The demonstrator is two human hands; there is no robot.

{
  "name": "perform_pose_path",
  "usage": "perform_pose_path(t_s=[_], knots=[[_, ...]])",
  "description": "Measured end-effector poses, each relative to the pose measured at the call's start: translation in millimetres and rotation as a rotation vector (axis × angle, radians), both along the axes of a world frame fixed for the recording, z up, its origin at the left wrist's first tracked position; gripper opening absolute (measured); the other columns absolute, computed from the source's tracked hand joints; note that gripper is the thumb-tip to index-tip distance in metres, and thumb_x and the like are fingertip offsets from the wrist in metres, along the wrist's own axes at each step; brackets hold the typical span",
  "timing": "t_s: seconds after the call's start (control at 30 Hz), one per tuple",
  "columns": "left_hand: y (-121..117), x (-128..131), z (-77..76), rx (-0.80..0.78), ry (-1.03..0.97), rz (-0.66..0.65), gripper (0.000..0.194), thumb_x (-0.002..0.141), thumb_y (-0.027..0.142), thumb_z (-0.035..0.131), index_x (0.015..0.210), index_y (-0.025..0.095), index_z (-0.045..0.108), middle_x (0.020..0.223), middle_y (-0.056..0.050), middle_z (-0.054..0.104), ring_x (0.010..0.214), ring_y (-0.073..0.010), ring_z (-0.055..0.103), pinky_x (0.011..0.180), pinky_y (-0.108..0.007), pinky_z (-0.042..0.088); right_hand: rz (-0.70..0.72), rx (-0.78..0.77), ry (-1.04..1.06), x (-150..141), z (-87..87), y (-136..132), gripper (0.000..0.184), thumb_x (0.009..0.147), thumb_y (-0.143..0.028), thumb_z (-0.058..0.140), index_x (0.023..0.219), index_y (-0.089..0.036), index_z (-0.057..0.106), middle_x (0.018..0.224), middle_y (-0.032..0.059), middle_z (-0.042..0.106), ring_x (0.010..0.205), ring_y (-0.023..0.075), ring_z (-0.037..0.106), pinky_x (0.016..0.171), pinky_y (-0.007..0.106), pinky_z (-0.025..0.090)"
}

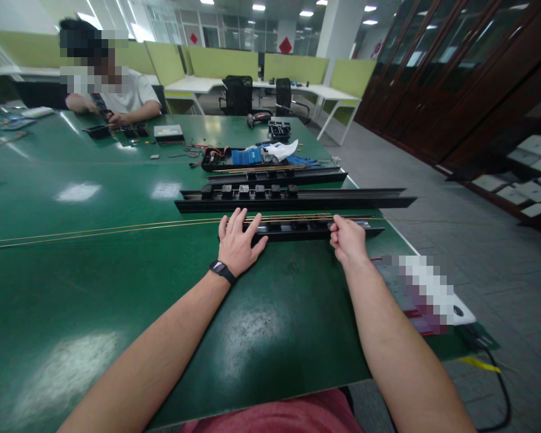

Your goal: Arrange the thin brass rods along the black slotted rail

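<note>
My left hand (238,245), a dark watch on its wrist, lies with fingers spread over the left end of the nearest black rail (297,237). Long, thin brass-coloured rods (117,230) pass by its fingertips and run far out to the left across the table. At the rail's right part, my right hand (349,237) is closed, thumb and forefinger pinching the thin rods where they cross the rail. Its other fingers are curled in. Dark blocks inside this rail show only in part between the hands.
Beyond lies a longer black rail (342,198) with several blocks (244,191), then another rail (315,176). Farther back are a tool tray (214,159), a power drill (258,119) and a person (130,90) handling parts. A blurred flat package (401,288) sits at the right edge.
</note>
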State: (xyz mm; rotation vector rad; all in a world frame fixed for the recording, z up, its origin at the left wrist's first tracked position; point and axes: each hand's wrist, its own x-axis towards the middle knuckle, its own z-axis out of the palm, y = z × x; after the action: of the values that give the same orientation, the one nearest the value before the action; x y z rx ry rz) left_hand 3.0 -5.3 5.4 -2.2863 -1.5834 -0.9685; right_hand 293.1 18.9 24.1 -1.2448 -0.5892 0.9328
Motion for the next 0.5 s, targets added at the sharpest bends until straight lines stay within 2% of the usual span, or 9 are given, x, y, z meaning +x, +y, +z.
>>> perform_pose_path(t_s=[0.5], knots=[[-0.2,0.5,0.8,0.001,0.016,0.006,0.059,0.094,0.050,0.061,0.148,0.027,0.054,0.158,-0.016,0.045,0.154,-0.0361,0.030,0.125,-0.060,0.018,0.036,0.004,-0.011,-1.3,-5.0,1.2,0.034,0.081,-0.036,0.081,0.073,-0.020,0.051,0.057,-0.0044,0.057,0.033,0.0047,0.040,0.026,0.013,0.021]])
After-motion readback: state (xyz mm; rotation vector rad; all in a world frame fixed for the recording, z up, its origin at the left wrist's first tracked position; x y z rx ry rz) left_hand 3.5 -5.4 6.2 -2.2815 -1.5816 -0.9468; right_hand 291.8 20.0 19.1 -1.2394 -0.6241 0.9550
